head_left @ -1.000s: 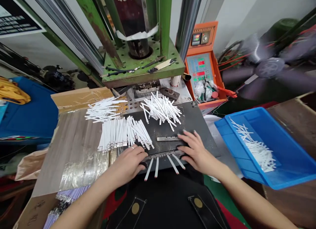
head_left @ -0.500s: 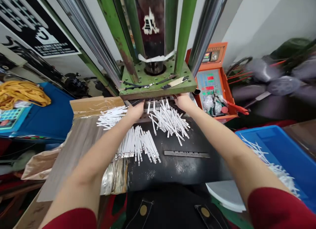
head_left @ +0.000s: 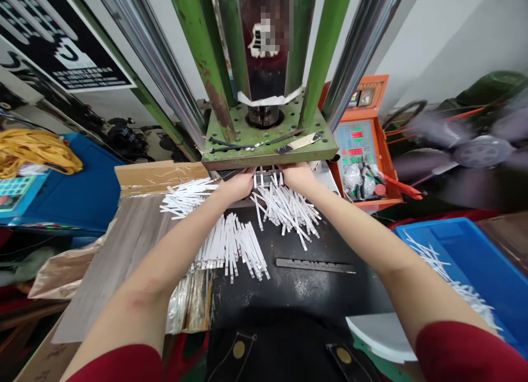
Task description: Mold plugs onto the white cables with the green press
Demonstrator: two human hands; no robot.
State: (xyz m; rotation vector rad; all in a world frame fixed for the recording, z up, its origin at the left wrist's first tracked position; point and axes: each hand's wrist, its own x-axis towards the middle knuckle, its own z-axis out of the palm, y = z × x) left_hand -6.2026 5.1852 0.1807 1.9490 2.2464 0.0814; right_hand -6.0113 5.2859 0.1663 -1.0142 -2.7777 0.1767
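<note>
Both hands reach under the front edge of the green press plate [head_left: 272, 156]. My left hand [head_left: 241, 184] lies at the left end of a slotted metal mould [head_left: 269, 178], and my right hand [head_left: 297, 177] is at its right end. Both sets of fingers are largely hidden by the plate and the mould, so their grip does not show. White strips stick out of the mould between the hands. A loose heap of white strips [head_left: 286, 211] lies just in front, on the black work surface [head_left: 289, 294].
More white strips [head_left: 231, 244] lie at the left, with another bunch [head_left: 185, 198] on cardboard. A slotted metal bar [head_left: 315, 265] rests on the black surface. At right stand an orange control box [head_left: 381, 151], a blue bin [head_left: 466, 233] holding strips, and a fan [head_left: 482, 156].
My hands have come closer together along the mould, the left moving rightwards. The view has shifted slightly; the strip heaps look the same.
</note>
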